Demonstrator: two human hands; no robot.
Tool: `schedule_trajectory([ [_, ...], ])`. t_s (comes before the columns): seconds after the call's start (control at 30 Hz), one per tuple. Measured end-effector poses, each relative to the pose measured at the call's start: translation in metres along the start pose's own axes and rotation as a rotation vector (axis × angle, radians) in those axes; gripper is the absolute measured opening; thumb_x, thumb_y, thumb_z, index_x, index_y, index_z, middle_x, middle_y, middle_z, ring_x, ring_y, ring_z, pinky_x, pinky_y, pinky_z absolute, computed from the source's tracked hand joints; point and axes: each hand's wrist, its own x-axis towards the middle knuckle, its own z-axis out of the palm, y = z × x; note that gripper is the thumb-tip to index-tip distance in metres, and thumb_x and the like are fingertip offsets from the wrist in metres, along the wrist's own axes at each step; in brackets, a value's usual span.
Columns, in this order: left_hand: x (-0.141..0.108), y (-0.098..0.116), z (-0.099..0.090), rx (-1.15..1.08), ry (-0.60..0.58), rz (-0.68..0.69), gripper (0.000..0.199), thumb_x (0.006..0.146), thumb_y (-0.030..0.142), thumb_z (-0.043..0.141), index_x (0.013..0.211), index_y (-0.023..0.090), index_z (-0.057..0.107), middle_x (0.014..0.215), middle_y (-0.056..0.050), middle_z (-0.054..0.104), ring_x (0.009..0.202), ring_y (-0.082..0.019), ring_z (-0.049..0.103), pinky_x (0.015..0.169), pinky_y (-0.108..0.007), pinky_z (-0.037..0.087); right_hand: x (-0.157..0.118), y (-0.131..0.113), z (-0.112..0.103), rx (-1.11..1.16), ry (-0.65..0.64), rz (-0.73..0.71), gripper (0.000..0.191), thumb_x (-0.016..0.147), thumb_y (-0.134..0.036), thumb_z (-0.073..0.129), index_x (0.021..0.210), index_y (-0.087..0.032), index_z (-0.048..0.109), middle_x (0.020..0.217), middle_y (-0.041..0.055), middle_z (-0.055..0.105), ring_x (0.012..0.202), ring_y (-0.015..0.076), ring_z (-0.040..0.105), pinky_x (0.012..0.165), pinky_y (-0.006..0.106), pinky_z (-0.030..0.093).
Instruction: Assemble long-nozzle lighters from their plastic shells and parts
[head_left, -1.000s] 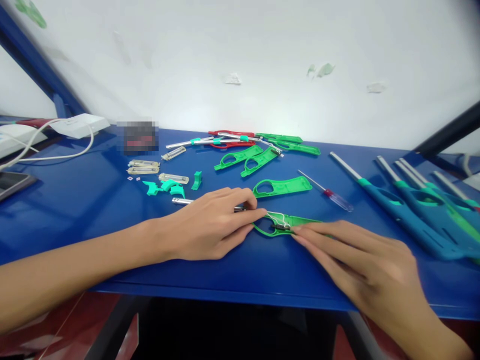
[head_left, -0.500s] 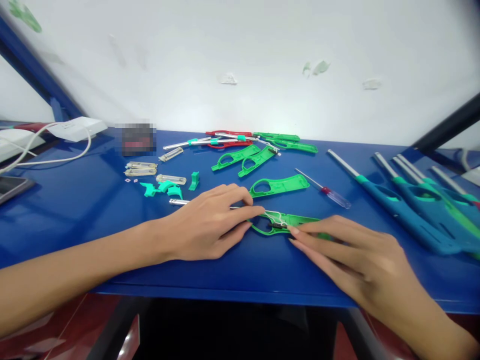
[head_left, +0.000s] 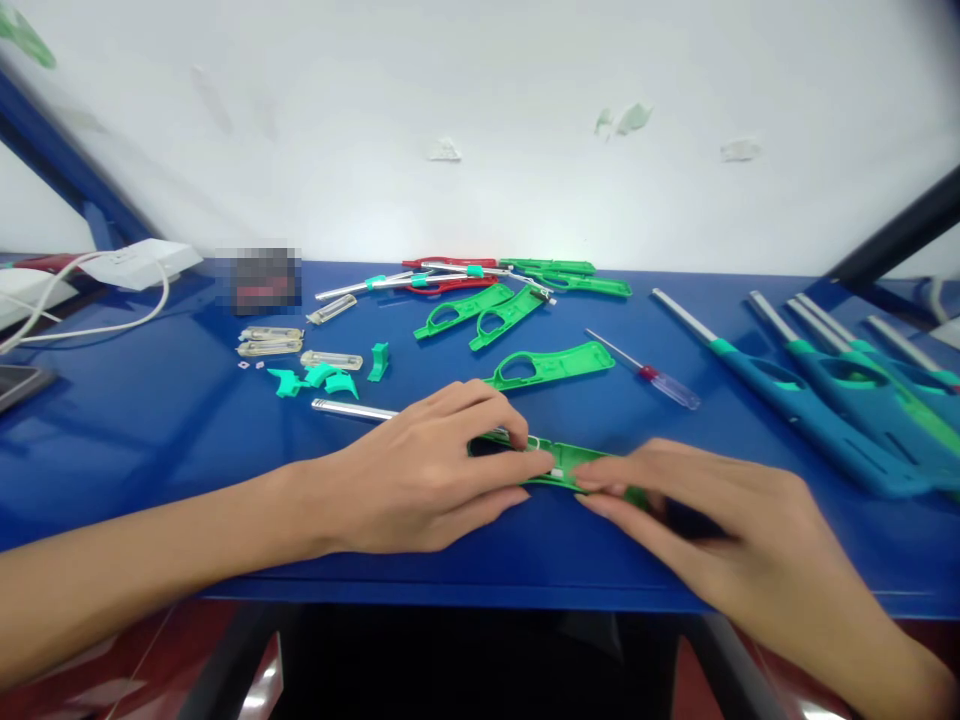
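Note:
A green lighter shell half (head_left: 574, 456), its hollow side up, lies near the table's front edge between my hands. My left hand (head_left: 442, 465) is closed on its looped end, fingertips pressing into the hollow over a small part with a white wire. A silver lighter tube (head_left: 352, 408) sticks out to the left from beneath that hand. My right hand (head_left: 697, 510) grips the shell's other end, thumb and fingers at its rim. Just behind lies another green shell half (head_left: 570, 367). The small part under my left fingertips is mostly hidden.
A screwdriver (head_left: 652, 378) lies behind my right hand. Several assembled blue lighters (head_left: 817, 430) are at the right. Turquoise triggers (head_left: 322, 378) and clear fuel tanks (head_left: 270, 342) lie at the left. Red shells and tubes (head_left: 450, 278) sit at the back, by the wall.
My left hand has shifted right, its fingertips now over the small part in the shell. My right fingers have moved off that part onto the shell's end. More of the silver tube shows.

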Motion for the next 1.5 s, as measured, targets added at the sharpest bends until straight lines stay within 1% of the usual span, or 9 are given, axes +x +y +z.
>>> schedule_trajectory([
  [0.1,0.001,0.001,-0.001,0.016,-0.010,0.010,0.022,0.104,0.014,0.060,0.122,0.014,0.073,0.112,-0.014,0.069,0.105,-0.026,0.064,0.094,-0.042,0.059,-0.002,0.000,0.000,0.036,-0.003,0.075,0.012,0.101,-0.029,0.070,0.113,-0.031,0.074,0.102,-0.0049,0.082,0.067,0.0115,0.071,0.062,0.023,0.060],
  [0.17,0.001,0.001,0.000,0.020,0.003,0.021,0.021,0.104,0.012,0.060,0.120,0.013,0.074,0.110,-0.014,0.069,0.104,-0.026,0.065,0.093,-0.042,0.059,-0.002,0.001,0.001,0.050,-0.001,0.084,0.013,0.102,-0.033,0.070,0.114,-0.032,0.073,0.103,-0.0050,0.081,0.067,0.0113,0.071,0.064,0.022,0.060],
  [0.33,0.000,-0.004,0.001,0.031,0.071,0.021,0.021,0.103,0.009,0.059,0.119,0.010,0.073,0.105,-0.013,0.072,0.100,-0.024,0.064,0.092,-0.041,0.058,-0.002,0.001,0.000,0.062,-0.047,0.075,0.012,0.102,-0.030,0.070,0.114,-0.032,0.071,0.106,-0.0064,0.080,0.075,0.0097,0.072,0.069,0.020,0.059],
  [0.47,-0.001,-0.006,0.001,-0.005,0.047,0.015,0.016,0.105,0.011,0.061,0.114,0.012,0.074,0.102,-0.009,0.075,0.099,-0.023,0.063,0.090,-0.039,0.057,-0.002,0.002,-0.001,0.052,-0.055,0.005,0.021,0.104,-0.024,0.067,0.122,-0.031,0.072,0.108,-0.0058,0.080,0.086,0.0103,0.074,0.077,0.020,0.059],
  [0.6,-0.001,-0.005,0.002,-0.003,0.035,-0.018,0.014,0.106,0.013,0.061,0.111,0.014,0.075,0.101,-0.007,0.076,0.099,-0.022,0.063,0.088,-0.037,0.056,-0.002,0.003,-0.002,0.033,-0.053,-0.083,0.025,0.106,-0.019,0.062,0.126,-0.027,0.074,0.113,-0.0023,0.079,0.097,0.0104,0.074,0.086,0.019,0.059],
  [0.87,0.002,0.007,-0.002,0.117,-0.021,-0.063,0.024,0.109,0.017,0.055,0.102,0.011,0.077,0.096,-0.011,0.073,0.096,-0.025,0.061,0.084,-0.040,0.054,-0.004,0.005,-0.005,0.023,-0.074,-0.100,0.027,0.106,-0.018,0.059,0.122,-0.026,0.079,0.112,0.0015,0.078,0.096,0.0120,0.075,0.080,0.018,0.061],
  [1.07,0.002,0.011,-0.001,0.190,-0.064,-0.067,0.022,0.104,0.006,0.054,0.102,0.009,0.076,0.096,-0.010,0.070,0.094,-0.025,0.058,0.080,-0.039,0.050,-0.004,0.004,-0.006,-0.016,-0.085,-0.119,0.027,0.108,-0.020,0.057,0.123,-0.028,0.078,0.113,0.0001,0.078,0.098,0.0111,0.074,0.081,0.018,0.060],
  [1.3,0.001,0.018,-0.002,0.268,-0.057,-0.130,0.021,0.108,0.018,0.056,0.098,0.011,0.073,0.094,-0.009,0.068,0.091,-0.025,0.058,0.081,-0.039,0.049,-0.004,0.005,-0.006,-0.015,-0.066,-0.119,0.028,0.106,-0.017,0.059,0.123,-0.027,0.079,0.113,0.0019,0.078,0.096,0.0129,0.076,0.080,0.020,0.062],
  [1.5,0.001,0.018,0.001,0.277,-0.081,-0.124,0.020,0.108,0.015,0.055,0.098,0.010,0.071,0.093,-0.008,0.066,0.087,-0.024,0.056,0.079,-0.038,0.048,-0.002,0.004,-0.006,-0.027,-0.053,-0.148,0.028,0.106,-0.016,0.057,0.121,-0.025,0.079,0.111,0.0028,0.079,0.096,0.0130,0.076,0.080,0.019,0.062],
])
